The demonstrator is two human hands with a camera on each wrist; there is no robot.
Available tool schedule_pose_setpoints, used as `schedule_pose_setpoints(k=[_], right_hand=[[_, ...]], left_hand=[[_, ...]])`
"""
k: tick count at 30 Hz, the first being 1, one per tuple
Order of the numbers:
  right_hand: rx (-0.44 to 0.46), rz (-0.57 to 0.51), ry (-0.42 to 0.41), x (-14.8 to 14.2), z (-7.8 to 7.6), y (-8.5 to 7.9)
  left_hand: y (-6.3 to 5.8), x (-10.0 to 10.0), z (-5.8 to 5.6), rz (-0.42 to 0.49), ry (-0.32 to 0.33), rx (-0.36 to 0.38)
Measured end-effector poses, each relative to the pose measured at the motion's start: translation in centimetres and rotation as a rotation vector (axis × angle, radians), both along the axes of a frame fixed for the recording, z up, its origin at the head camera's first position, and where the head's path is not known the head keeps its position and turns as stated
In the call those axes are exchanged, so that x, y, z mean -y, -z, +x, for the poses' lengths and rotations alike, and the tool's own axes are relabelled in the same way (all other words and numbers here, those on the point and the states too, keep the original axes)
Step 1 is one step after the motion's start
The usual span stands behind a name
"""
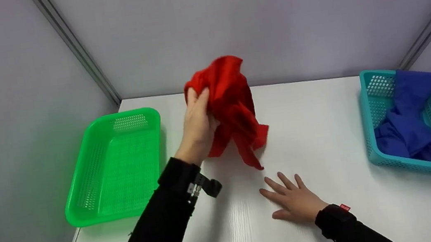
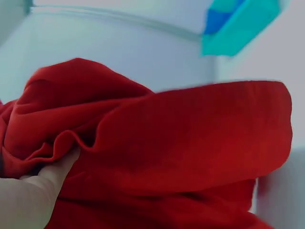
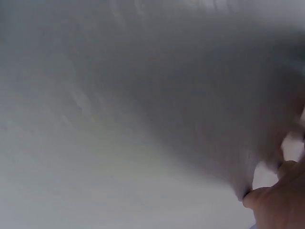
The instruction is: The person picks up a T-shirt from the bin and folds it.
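A crumpled red cloth (image 1: 234, 102) hangs from my left hand (image 1: 198, 125), which grips it near its upper left side above the table's far middle. Loose corners of the cloth dangle toward the tabletop. In the left wrist view the red cloth (image 2: 190, 138) fills much of the frame, and the thumb (image 2: 52, 179) presses into its folds. My right hand (image 1: 292, 200) lies palm down with fingers spread at the table's near middle, holding nothing. Only part of the right hand (image 3: 281, 200) shows at the edge of the right wrist view.
On the left sits a green plastic basket (image 1: 158, 145) with nothing inside. A teal basket (image 1: 369, 117) stands at the right, with a blue cloth (image 1: 411, 124) draped in it and over its rim. Grey walls (image 1: 269, 22) enclose the white table (image 1: 316, 124).
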State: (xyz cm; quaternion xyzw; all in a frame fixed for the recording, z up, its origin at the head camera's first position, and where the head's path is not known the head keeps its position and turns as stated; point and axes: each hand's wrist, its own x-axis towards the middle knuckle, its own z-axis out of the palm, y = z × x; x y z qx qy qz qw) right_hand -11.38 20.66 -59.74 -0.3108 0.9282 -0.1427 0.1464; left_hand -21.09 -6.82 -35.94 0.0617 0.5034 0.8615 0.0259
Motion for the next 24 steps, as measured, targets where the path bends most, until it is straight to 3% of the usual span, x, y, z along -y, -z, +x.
schedule_pose_setpoints(k=[6,9,13,16,18,21,24], right_hand=[[0.033,-0.035,0.039,-0.4,-0.5,-0.1],[0.06,-0.038,0.065,-0.2,-0.5,-0.4],[0.125,-0.097,0.141,1.0,-0.4,-1.0],[0.175,-0.175,0.194,2.3,-0.3,-1.5],[0.193,-0.219,0.224,3.0,-0.2,-1.8],[0.214,-0.28,0.272,3.8,-0.1,-2.1],[0.282,-0.368,0.327,4.4,0.0,-2.5]], left_hand=[[7.5,-1.9,1.6,0.085,0.038,0.224],[10.4,-2.1,2.9,0.054,0.009,0.332],[13.2,-1.5,4.6,-0.178,-0.092,0.389],[14.7,-0.5,5.7,-0.431,-0.19,0.339],[15.7,0.3,6.4,-0.55,-0.242,0.306],[16.9,1.4,7.2,-0.643,-0.275,0.32],[17.8,2.1,8.2,-0.671,-0.253,0.392]])
